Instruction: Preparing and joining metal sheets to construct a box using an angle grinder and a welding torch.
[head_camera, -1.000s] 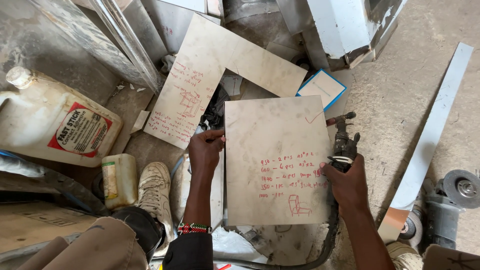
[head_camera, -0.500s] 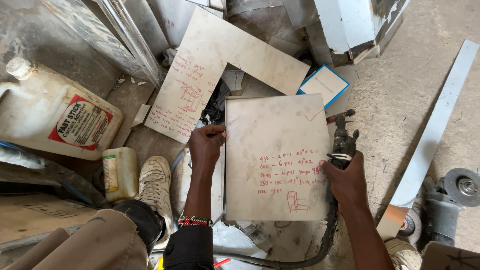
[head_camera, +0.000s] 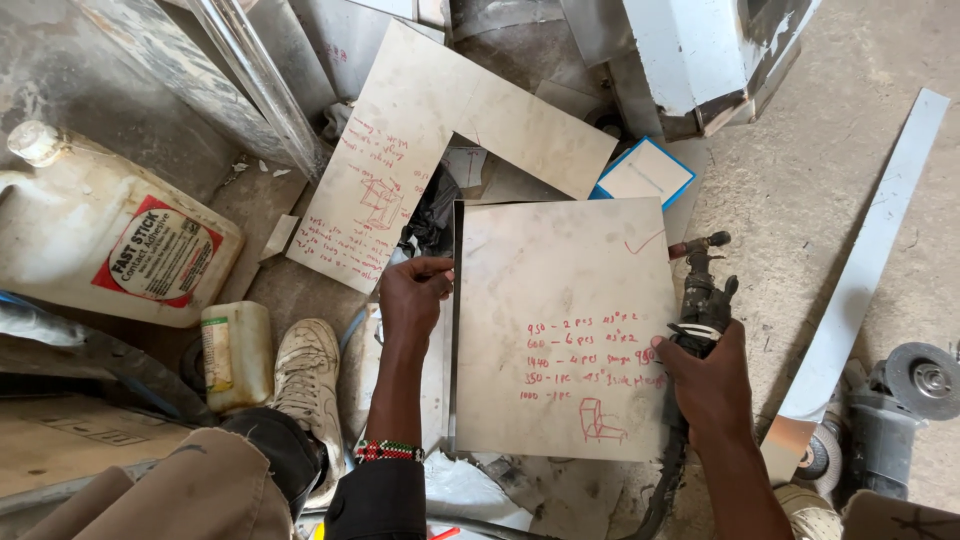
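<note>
Dusty concrete floor (head_camera: 800, 190) in flat daylight, littered with metal offcuts; a big white jug (head_camera: 110, 240) lies at left; a grinder (head_camera: 900, 400) sits by a long pale strip (head_camera: 870, 250) at right.

1. The left hand (head_camera: 412, 298) reaches forward from the lower middle of the view, its forearm nearly straight up the frame, a beaded band at the wrist above a dark sleeve.
2. Its fingers (head_camera: 436, 266) curl to the right, pinching closed at the tips.
3. The right hand (head_camera: 708, 380) comes in from the lower right, forearm angled up and to the left.
4. Its back faces the camera, knuckles bent and the thumb pointing left in a closed grasp.
</note>
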